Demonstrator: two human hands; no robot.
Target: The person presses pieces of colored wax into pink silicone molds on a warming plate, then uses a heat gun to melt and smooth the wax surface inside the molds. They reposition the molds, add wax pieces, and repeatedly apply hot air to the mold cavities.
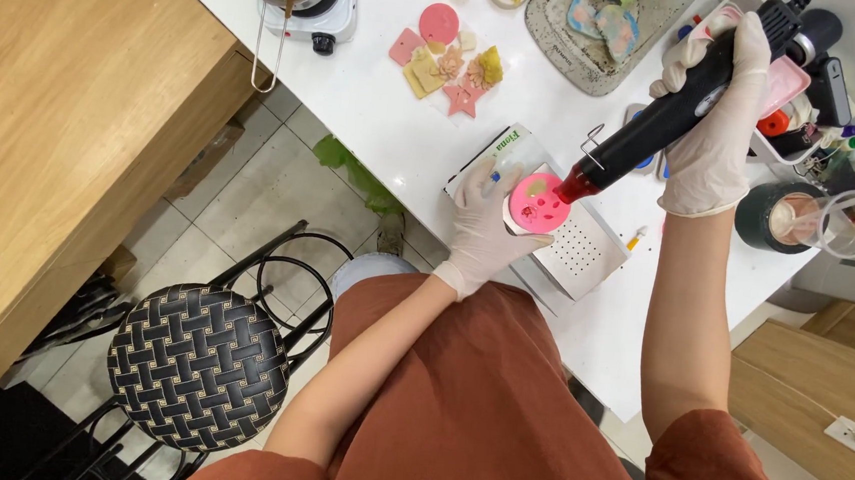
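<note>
the gloved right hand (719, 120) was wrapped tight around a black heat gun (679, 112), its red nozzle aimed at a pink round disc (538, 203). the gloved left hand (483, 229) pinched that disc over a white perforated box (582, 251) on the white table (377, 106); a woven stool (198, 364) stood well apart.

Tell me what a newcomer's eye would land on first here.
The black heat tool in the gloved right hand, its red tip on a pink disc held by the left hand at the white table's edge. Next, the woven stool lower left.
</note>
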